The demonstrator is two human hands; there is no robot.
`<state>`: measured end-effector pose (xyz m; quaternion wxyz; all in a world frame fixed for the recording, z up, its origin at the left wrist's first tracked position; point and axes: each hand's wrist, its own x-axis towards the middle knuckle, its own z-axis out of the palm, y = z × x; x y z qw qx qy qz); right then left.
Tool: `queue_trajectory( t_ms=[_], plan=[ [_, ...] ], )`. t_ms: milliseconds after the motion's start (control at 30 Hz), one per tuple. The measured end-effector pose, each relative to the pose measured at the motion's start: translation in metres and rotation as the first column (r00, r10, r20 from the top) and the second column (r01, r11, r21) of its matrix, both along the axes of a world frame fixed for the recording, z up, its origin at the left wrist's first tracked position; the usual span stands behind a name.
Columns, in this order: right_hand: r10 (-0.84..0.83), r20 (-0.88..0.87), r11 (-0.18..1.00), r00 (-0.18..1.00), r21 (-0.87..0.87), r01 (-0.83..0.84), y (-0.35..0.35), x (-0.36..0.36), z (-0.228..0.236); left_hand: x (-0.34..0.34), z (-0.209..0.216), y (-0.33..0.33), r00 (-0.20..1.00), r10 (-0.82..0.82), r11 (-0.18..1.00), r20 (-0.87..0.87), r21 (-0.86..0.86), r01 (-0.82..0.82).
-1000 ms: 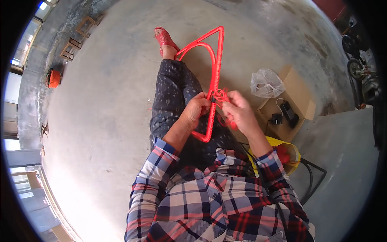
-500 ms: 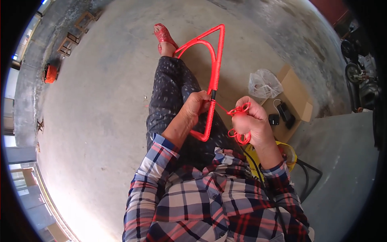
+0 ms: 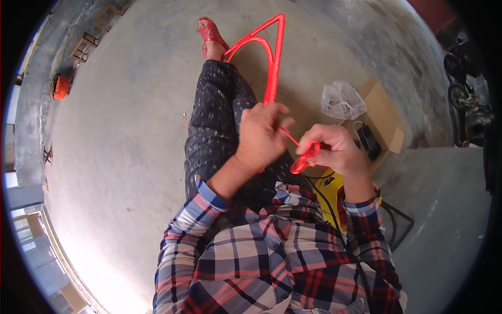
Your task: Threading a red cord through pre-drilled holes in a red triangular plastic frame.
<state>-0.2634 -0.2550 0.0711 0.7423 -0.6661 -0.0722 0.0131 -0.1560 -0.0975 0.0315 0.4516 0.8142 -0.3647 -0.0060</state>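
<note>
A red cord-wrapped frame [image 3: 274, 68], with straight sides and a curved inner bar, stretches over my lap toward my foot. My left hand [image 3: 261, 135] lies over its near part, back of the hand up and fingers bent around it, slightly blurred. The hand hides the black section and most of the frame's near end. To the right, my right hand [image 3: 337, 149] pinches a looped bundle of red cord [image 3: 306, 159]. A short taut strand runs from this bundle to my left hand's fingers.
Right of my legs lie a clear plastic bag [image 3: 342, 99] and an opened cardboard box [image 3: 386, 115] with a black device [image 3: 369, 140]. A yellow bag [image 3: 329, 196] sits beside my right forearm, with a black cable [image 3: 327, 209] passing by. Small wooden stools [image 3: 83, 47] stand far left.
My left hand has turned over and moved across the frame, covering the black section. The frame has shifted slightly up and left. My right hand's cord loops are gathered closer together.
</note>
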Motion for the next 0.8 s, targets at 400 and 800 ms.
queue_trajectory(
  t_ms=[400,800],
  plan=[
    [-0.322,-0.013,0.707,0.947,-0.669,0.231,0.033,0.059,-0.091,0.026,-0.079,0.028,0.810,0.115,0.988,-0.575,-0.015,-0.151],
    [-0.500,-0.040,0.839,0.865,0.224,0.495,0.029,0.027,-0.028,0.042,0.027,0.021,0.170,-0.504,0.854,-0.847,-0.518,-0.048]
  ],
)
